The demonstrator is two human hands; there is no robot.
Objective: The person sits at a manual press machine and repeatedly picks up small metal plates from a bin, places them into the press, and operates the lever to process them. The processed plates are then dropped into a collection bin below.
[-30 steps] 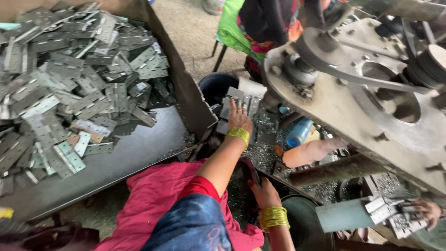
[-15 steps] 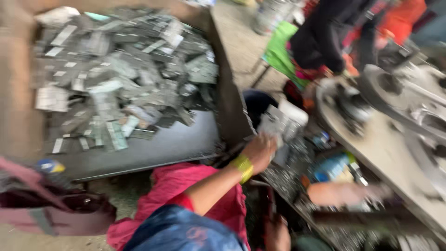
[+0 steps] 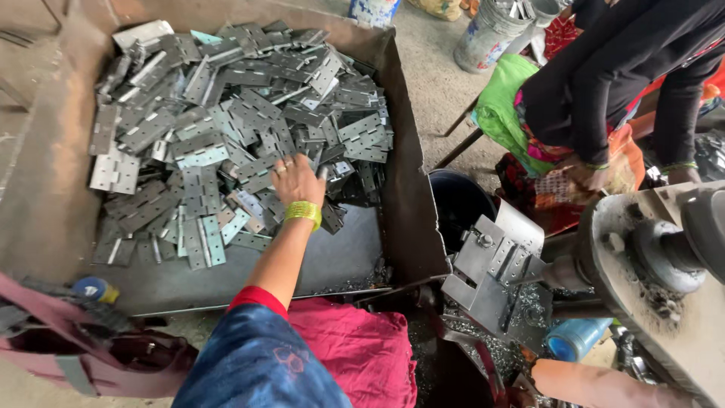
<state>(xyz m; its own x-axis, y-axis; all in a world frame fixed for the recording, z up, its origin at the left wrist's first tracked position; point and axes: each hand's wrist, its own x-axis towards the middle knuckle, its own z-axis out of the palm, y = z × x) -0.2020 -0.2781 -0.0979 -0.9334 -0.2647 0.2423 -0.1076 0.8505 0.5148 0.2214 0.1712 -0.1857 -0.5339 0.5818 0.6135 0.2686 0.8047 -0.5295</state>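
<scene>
At centre frame, the left hand, a yellow bangle at its wrist, rests palm-down on the heap of flat grey metal hinge plates filling the large rusty steel bin across the upper left. Its fingers lie spread and slightly curled over the plates, closed on nothing yet: judged the gathering step, with a pinch round a few plates called for next. The forearm runs straight from lower centre. The right hand is out of view.

Metal workshop: bin of hinges, press machine.
</scene>
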